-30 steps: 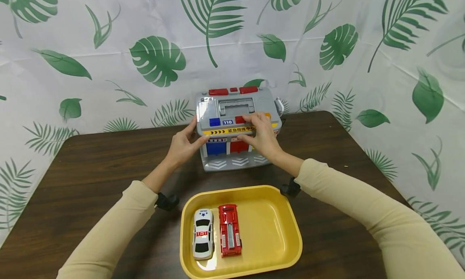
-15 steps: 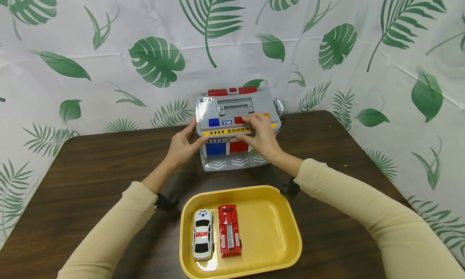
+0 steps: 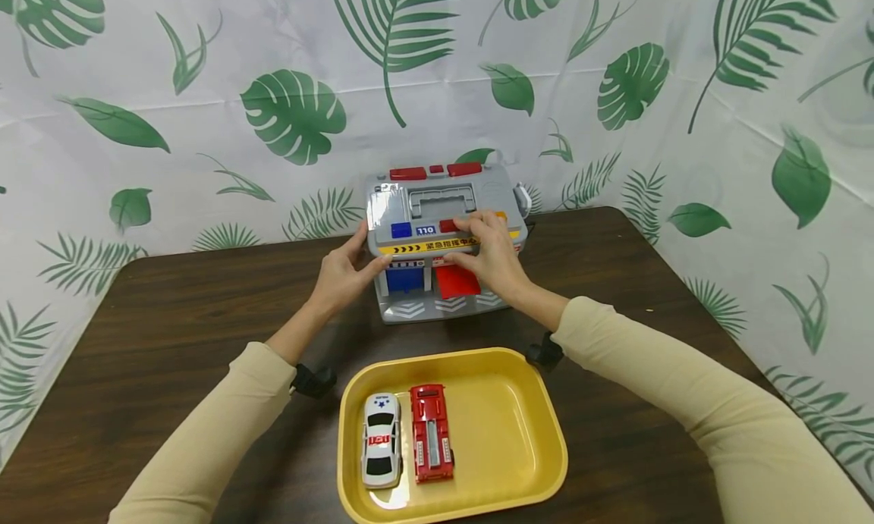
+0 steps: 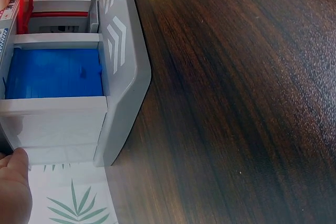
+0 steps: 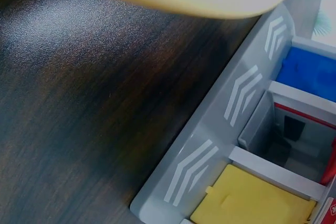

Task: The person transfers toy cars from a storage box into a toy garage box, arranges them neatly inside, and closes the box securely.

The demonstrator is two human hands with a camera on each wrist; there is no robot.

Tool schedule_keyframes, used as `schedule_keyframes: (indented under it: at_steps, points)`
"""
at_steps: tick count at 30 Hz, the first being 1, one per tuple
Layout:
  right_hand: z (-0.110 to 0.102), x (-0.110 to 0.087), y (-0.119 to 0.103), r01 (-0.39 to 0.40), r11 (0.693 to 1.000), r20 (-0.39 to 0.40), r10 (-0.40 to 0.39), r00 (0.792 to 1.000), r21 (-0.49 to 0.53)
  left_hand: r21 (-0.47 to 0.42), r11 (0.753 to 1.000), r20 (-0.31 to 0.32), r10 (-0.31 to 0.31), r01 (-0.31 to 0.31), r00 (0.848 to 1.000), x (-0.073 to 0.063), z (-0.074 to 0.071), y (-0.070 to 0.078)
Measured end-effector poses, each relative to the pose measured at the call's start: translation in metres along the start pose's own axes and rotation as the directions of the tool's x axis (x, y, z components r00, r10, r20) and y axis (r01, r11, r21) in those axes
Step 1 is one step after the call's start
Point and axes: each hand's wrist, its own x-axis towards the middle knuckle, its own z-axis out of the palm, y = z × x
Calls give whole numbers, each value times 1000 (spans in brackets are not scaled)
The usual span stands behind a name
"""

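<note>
A grey toy garage (image 3: 442, 205) stands at the back of the table, with a yellow strip along its roof's front edge. My left hand (image 3: 341, 276) grips its left front corner, thumb at the front edge and fingers along the side. Bent over the roof edge, my right hand (image 3: 495, 257) has a fingertip at the red button (image 3: 448, 225) and the thumb on the front below. The red door (image 3: 457, 281) is swung up and outward, baring a dark bay (image 5: 296, 135). Beside it, the blue door (image 4: 55, 72) and yellow door (image 5: 252, 198) are down.
Nearer me lies a yellow tray (image 3: 508, 501) on the dark wooden table (image 3: 205, 304). Inside are a white toy police car (image 3: 381, 439) and a red toy fire truck (image 3: 432, 433). Behind the table hangs a leaf-print cloth (image 3: 273, 23).
The garage's red door, down in both earlier frames, has sprung outward and up. Both hands keep their places on the garage, and the tray with its cars has not moved.
</note>
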Motion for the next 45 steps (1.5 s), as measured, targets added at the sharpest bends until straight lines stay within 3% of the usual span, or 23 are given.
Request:
schedule_keyframes:
  at_steps: [14,45]
  points:
    - [-4,2,-1,-1,1000,9,1,1000,-10,-32,999,-19,22,-22,1000,1,2,-1]
    - [-3,2,-3,-14,999,11,14,1000,-37,-35,999,-35,-4,3,999,0,2,-2]
